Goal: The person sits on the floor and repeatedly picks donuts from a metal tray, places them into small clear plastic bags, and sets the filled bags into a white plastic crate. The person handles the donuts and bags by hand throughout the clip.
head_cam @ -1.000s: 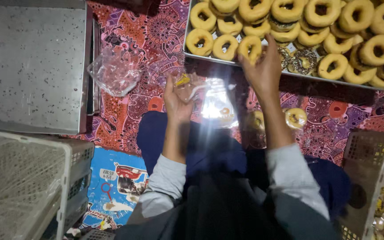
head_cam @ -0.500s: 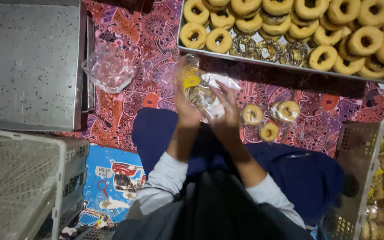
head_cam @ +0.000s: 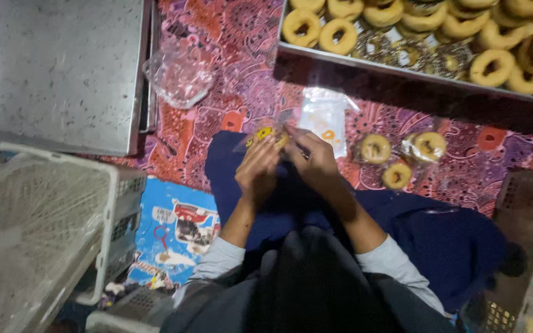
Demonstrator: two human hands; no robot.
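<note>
hands: left hand (head_cam: 257, 168) and right hand (head_cam: 311, 159) both pinch a bagged doughnut (head_cam: 266, 135), probably one
tray (head_cam: 365, 61): doughnuts ahead
nearby: three bagged doughnuts (head_cam: 396, 157), empty bags (head_cam: 323, 114)

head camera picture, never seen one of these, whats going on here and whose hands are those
This is one view from a camera worn on a person's head, looking down, so the two arms coming up from the bottom are that person's own. There is no machine, just bare hands.

The left hand and right hand meet in the middle and together hold a small clear bag with something yellow inside, most likely a doughnut.

Underneath is a patterned cloth. At the top a metal tray holds many ring doughnuts. To the right of the hands lie three bagged doughnuts, and just above them a flat pile of empty bags. A crumpled clear bag lies further left, beside a steel sheet. A white basket stands at lower left.
</note>
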